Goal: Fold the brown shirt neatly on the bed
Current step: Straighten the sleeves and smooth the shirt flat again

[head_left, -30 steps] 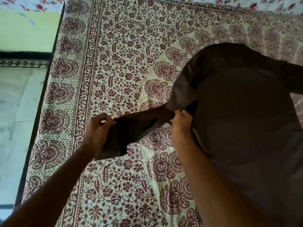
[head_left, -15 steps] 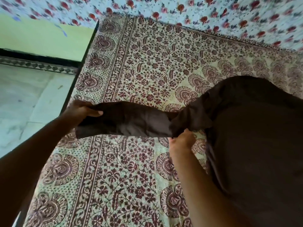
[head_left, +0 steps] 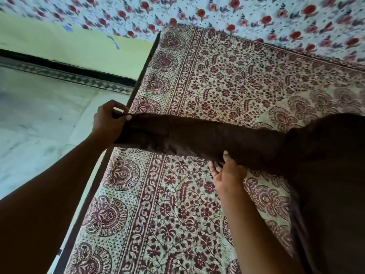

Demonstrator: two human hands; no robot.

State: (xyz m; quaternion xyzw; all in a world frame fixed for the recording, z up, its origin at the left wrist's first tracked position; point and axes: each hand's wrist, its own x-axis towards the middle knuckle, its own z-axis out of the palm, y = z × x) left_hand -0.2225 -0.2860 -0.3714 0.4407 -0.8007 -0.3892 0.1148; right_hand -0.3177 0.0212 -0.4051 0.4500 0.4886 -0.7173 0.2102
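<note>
The brown shirt point(head_left: 325, 175) lies on the bed's patterned sheet point(head_left: 227, 80), its body filling the right side. One long sleeve is stretched out leftward, held just above the sheet. My left hand point(head_left: 108, 123) pinches the cuff end over the bed's left edge. My right hand point(head_left: 227, 173) grips the sleeve's lower edge from beneath, near where the sleeve meets the body. The shirt's right part runs out of view.
The bed's dark left edge point(head_left: 110, 155) runs diagonally beside a pale marble floor point(head_left: 39, 125). A green wall with a black skirting point(head_left: 69, 48) stands at the far left. A floral red-and-white cloth point(head_left: 237, 14) lies along the bed's far side.
My left hand has pulled the cuff further left, past the bed's edge, stretching the sleeve straight. My right hand has stayed on the sleeve near the shoulder. The view has shifted.
</note>
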